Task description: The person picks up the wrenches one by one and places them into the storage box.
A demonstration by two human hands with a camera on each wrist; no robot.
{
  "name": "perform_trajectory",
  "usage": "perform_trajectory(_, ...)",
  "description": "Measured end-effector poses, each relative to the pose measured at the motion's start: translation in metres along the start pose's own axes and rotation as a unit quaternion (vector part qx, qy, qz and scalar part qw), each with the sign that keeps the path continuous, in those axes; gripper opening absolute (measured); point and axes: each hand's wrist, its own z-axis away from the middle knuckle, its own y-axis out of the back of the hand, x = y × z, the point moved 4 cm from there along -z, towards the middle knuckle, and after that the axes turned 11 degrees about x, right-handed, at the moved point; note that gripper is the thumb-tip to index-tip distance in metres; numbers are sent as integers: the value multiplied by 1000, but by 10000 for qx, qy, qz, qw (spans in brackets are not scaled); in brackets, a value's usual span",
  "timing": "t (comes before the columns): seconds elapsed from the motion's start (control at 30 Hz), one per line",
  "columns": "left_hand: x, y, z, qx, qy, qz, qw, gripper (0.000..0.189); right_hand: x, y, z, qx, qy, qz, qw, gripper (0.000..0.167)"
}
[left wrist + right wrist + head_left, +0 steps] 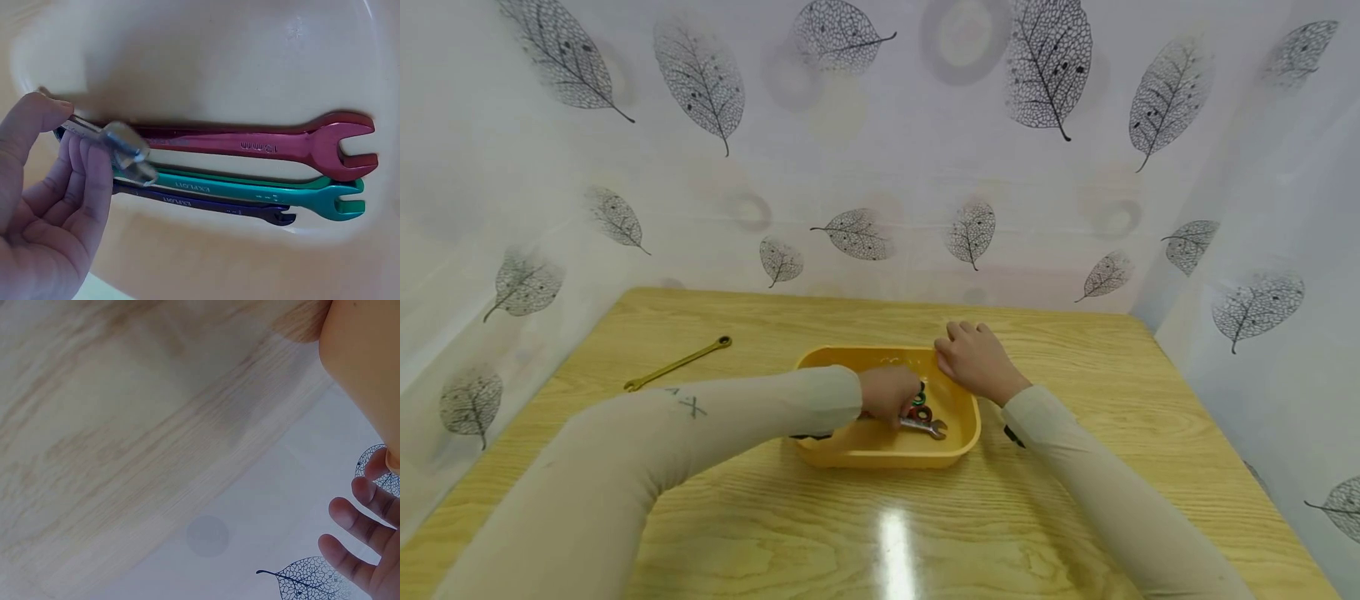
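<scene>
My left hand [891, 395] reaches down into a yellow plastic basin [887, 460]. Between thumb and fingers it pinches a silver wrench [128, 147], whose open end [937, 429] points right in the head view. Beneath, on the basin's floor, lie a red wrench [275, 145], a green wrench [312, 194] and a dark purple wrench [237, 208], roughly side by side. At the basin's back right corner, my right hand [979, 360] holds the rim, with several fingers [350, 515] spread loosely outside the wall.
A yellow-gold wrench [677, 364] lies slantwise on the wooden table [775, 533], left of the basin. White curtains printed with leaves [880, 167] surround the table's back and sides.
</scene>
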Motion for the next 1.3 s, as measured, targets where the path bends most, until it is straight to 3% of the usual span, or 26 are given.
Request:
perform_trajectory(0.37,4,-6,1,49,-206,-202,9996,17,1,-1,0,-33,-31,-18,10000,15)
perform_trajectory(0.67,7,-11,-1,10,-64,-379,9993,19,1,-2,0,-54,-39,-20,10000,15)
perform_trajectory(0.83,10,-11,0,57,-141,-478,9987,21,1,-2,-1,-54,-51,-37,10000,14)
perform_trajectory(1.07,12,-8,2,204,-238,-385,9988,23,1,-1,-1,-64,-59,-37,10000,14)
perform_trajectory(1.3,15,-5,6,48,-186,-265,9995,22,0,0,0,-76,-53,-43,9999,15)
